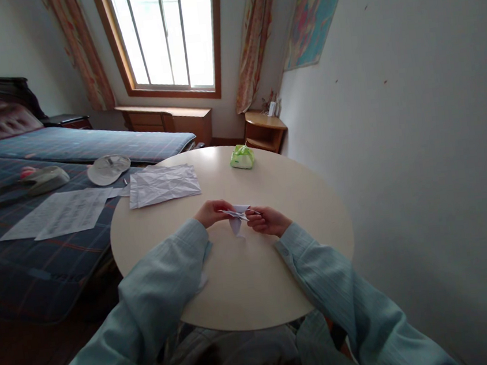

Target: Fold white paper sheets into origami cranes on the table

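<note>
Above the middle of a round cream table (254,286), both hands hold a small piece of folded white paper (235,224). My left hand (212,212) pinches its left side, fingers closed. My right hand (269,220) grips the opposite side between thumb and fingers. One pointed flap hangs down between the hands. Parts of the folds are hidden behind the fingers, so the full shape cannot be made out.
Creased white sheets (164,185) lie at the table's left edge. A green tissue pack (242,157) stands at the back. On the bed (80,281) at left are printed papers (68,212), a white cap (108,169) and a bag (47,180). A wall (419,158) runs along the right.
</note>
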{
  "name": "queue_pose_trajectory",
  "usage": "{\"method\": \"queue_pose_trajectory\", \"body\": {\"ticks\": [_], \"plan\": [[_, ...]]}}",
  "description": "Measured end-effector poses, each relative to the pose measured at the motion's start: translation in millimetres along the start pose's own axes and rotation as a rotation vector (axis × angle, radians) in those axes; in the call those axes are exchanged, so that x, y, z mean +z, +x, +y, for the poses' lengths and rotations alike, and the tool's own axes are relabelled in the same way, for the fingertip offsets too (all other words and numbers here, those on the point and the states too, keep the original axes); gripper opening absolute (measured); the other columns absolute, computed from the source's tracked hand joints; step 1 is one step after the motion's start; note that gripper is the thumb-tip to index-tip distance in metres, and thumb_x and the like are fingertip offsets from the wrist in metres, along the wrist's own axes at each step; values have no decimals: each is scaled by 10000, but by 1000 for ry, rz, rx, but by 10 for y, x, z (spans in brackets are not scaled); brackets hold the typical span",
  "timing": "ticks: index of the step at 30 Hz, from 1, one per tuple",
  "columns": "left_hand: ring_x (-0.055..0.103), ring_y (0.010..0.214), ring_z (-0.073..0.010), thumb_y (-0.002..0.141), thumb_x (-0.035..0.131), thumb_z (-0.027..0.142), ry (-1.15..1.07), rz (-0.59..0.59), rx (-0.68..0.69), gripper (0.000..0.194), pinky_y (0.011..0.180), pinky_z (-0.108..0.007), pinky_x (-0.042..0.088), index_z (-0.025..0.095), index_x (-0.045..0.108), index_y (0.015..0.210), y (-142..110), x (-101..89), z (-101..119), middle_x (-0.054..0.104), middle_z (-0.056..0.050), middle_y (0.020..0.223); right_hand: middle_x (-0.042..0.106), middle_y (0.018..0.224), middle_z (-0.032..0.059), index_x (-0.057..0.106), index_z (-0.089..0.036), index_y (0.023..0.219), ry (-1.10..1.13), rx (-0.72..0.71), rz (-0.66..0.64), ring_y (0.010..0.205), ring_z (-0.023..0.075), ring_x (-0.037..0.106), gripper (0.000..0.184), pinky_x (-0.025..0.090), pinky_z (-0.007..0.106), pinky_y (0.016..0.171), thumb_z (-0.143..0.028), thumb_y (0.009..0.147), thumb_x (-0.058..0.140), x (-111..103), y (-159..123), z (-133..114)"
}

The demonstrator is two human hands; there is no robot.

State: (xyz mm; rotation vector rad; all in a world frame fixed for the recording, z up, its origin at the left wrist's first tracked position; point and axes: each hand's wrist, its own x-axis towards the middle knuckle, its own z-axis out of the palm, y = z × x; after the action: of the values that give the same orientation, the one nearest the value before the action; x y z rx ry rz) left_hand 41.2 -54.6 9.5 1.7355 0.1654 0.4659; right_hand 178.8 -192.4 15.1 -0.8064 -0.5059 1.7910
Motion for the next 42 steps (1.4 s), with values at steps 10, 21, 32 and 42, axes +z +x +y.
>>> {"method": "queue_pose_trajectory", "body": {"ticks": [10, 21, 32, 42], "plan": [[533, 610, -123, 458, 722, 374, 32, -7, -3, 347, 643, -265, 428, 93, 616, 631, 9, -4, -18, 597, -28, 622, 128, 448, -78, 246, -187, 561, 59, 40, -33, 341, 58, 106, 322, 112, 99, 275, -262, 871, 202, -27, -5, 3], [555, 624, -126, 417, 742, 338, -36, 11, -48, 345, 676, -280, 443, 98, 613, 629, 10, 7, -47, 618, -25, 630, 139, 457, -79, 309, -175, 568, -53, -38, 23, 338, 52, 136, 314, 125, 112, 291, -252, 864, 237, -22, 15, 8], [592, 733, -170, 348, 776, 292, -345, 286, -188, 484, 793, -330, 411, 108, 620, 768, 66, -52, -150, 653, -26, 740, 500, 575, -31, 533, -161, 703, -324, -455, 540, 491, 51, 434, 94, 313, 162, 436, -247, 665, 533, -24, 75, -18], [599, 764, -217, 393, 764, 334, -305, 114, -224, 473, 754, -340, 422, 87, 621, 770, 22, 9, -155, 664, -70, 753, 608, 708, -7, 555, -143, 763, -628, -517, 451, 643, 87, 533, 307, 387, 218, 597, -224, 494, 680, 23, 152, 127]]}}
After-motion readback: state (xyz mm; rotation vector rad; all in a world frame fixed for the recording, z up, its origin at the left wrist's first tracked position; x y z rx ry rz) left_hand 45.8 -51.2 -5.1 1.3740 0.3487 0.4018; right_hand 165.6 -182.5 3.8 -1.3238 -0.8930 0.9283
